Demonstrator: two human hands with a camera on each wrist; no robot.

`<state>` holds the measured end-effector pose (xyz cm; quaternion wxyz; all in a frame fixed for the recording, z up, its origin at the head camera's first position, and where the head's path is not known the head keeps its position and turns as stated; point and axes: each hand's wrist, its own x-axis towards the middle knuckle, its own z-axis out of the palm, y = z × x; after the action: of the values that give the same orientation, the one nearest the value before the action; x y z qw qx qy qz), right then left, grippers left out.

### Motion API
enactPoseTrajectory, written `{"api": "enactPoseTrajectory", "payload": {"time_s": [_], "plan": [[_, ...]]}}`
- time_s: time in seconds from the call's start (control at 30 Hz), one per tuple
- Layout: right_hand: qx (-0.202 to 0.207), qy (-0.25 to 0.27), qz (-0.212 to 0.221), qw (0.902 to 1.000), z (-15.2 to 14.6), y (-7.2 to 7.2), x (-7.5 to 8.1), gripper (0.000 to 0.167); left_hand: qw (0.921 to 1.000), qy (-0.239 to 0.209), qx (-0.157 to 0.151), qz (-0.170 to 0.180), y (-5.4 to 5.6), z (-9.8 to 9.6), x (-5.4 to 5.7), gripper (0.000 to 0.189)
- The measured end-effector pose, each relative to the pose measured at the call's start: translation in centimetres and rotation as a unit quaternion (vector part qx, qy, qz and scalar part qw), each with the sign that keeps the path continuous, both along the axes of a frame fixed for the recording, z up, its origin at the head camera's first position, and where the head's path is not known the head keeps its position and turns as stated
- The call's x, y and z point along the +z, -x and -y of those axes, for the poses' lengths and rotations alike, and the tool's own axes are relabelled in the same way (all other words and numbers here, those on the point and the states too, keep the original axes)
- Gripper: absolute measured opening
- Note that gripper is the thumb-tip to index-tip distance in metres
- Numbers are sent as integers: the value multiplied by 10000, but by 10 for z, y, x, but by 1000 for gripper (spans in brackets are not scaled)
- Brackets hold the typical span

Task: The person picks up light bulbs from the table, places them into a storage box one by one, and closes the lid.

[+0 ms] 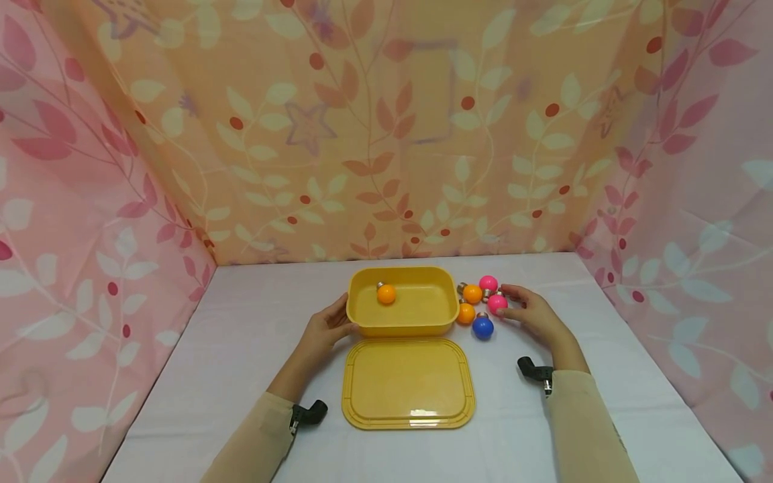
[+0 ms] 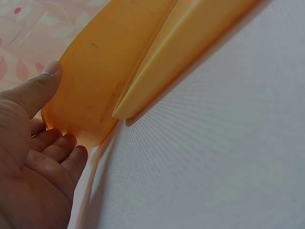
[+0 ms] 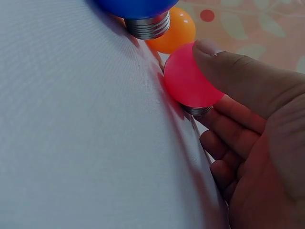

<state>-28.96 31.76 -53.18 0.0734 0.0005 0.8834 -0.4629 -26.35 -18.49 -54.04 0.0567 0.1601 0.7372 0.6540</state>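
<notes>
A shallow yellow box (image 1: 402,329) stands on the table with one orange light bulb (image 1: 386,294) lying inside. My left hand (image 1: 326,327) holds the box's left end, thumb and curled fingertips against the wall (image 2: 90,81). Right of the box, my right hand (image 1: 537,320) pinches a pink light bulb (image 3: 186,78) between thumb and fingers; its metal base points down in the right wrist view. Around that bulb lie another pink bulb (image 1: 488,283), two orange bulbs (image 1: 472,294) and a blue bulb (image 1: 483,327).
The flat yellow lid (image 1: 408,384) lies on the white tablecloth (image 1: 241,335) just in front of the box. Patterned orange cloth (image 1: 374,134) hangs behind the table, and pink cloth (image 1: 72,235) hangs along both sides. Black camera mounts (image 1: 311,412) sit at both wrists.
</notes>
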Motion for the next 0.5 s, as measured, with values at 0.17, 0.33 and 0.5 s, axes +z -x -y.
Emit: {"api": "enactPoseTrajectory", "payload": {"time_s": [0.17,0.33,0.5], "plan": [[-40,-43,91,9999,1,1,0,86,9999,87,76,45,1,0,-1,85],[-44,-46,113,9999,0,1,-1,89,9999,80,72,94,1,0,-1,85],[-91,-52,90,9999,0,1,-2,86,9999,17,39,118,1,0,-2,84]]}}
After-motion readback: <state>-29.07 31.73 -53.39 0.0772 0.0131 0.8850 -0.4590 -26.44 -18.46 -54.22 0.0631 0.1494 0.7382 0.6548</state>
